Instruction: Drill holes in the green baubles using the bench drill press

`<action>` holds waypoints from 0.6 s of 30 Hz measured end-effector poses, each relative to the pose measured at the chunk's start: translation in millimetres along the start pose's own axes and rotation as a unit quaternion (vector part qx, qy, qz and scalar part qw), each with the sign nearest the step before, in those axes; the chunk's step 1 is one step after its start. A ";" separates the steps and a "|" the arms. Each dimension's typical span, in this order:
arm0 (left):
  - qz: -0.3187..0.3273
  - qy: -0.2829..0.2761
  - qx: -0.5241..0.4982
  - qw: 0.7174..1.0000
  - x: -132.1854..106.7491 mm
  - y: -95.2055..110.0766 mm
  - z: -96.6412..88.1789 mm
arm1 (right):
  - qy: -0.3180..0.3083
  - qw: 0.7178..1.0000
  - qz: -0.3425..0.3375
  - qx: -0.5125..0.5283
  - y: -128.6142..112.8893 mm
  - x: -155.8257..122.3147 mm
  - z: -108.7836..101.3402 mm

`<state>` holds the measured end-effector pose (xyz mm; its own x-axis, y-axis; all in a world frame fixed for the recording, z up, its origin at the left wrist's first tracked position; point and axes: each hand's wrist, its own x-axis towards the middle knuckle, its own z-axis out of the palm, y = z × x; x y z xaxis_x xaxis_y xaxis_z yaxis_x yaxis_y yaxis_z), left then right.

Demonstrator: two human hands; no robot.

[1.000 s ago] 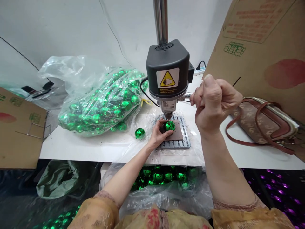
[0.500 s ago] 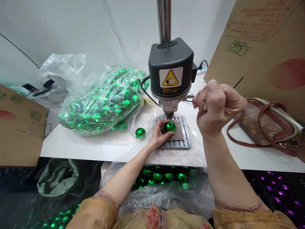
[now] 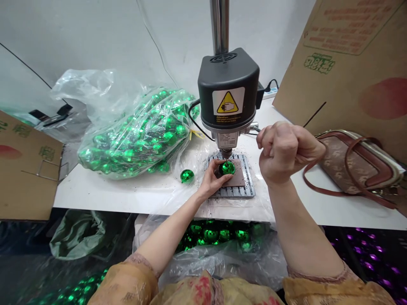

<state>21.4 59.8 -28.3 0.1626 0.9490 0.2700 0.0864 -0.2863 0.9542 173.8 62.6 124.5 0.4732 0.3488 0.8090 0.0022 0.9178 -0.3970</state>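
Under the drill press (image 3: 229,91), my left hand (image 3: 212,180) pinches a shiny green mirror ball (image 3: 228,168) between thumb and fingers. The ball rests on a brown square board (image 3: 238,180) on the slotted metal base (image 3: 249,190). Right above the ball is the drill chuck (image 3: 226,153); the bit is too small to tell whether it touches. My right hand (image 3: 288,150) is closed in a fist at the press's feed lever, its grip mostly hidden by the fingers. Another green mirror ball (image 3: 187,176) lies on the table left of my left hand.
A clear plastic bag (image 3: 136,135) full of green balls lies at left on the white table (image 3: 104,195). More green balls (image 3: 211,234) sit in plastic below the table edge. A brown handbag (image 3: 356,163) and cardboard (image 3: 343,84) stand at right. Dark shavings dot the base.
My right fist has moved slightly down and tilted forward at the lever. My left hand and the ball stay in place.
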 end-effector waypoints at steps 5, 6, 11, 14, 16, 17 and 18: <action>-0.001 0.001 -0.002 1.000 -0.1 -0.3 0.0 | 0.010 1.000 -0.014 -0.014 2.2 -6.7 -5.2; 0.000 0.002 0.001 1.000 -0.1 -0.6 -0.1 | 0.009 1.000 -0.022 -0.011 3.0 -7.7 -5.9; 0.001 -0.002 0.005 1.000 -0.2 -2.0 -0.4 | 0.016 0.998 -0.052 -0.014 8.8 -9.7 -6.6; 0.001 -0.002 0.002 1.000 -0.5 -1.3 0.1 | 0.020 0.997 -0.074 -0.001 12.1 -12.6 -8.8; 0.000 0.001 0.006 1.000 -0.9 -0.4 0.1 | 0.009 0.997 -0.075 -0.004 13.4 -16.9 -11.9; -0.001 0.001 0.008 1.000 -1.1 0.0 -0.2 | 0.001 0.997 -0.074 -0.006 13.6 -19.2 -13.4; -0.001 0.001 0.009 1.000 -1.2 0.2 -0.5 | -0.004 0.997 -0.075 -0.004 13.3 -20.9 -14.2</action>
<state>20.7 58.6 -28.4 0.1604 0.9497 0.2689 0.1034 -0.2871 0.9523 176.4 64.8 96.1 0.4592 0.2094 0.8633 0.0796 0.9582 -0.2748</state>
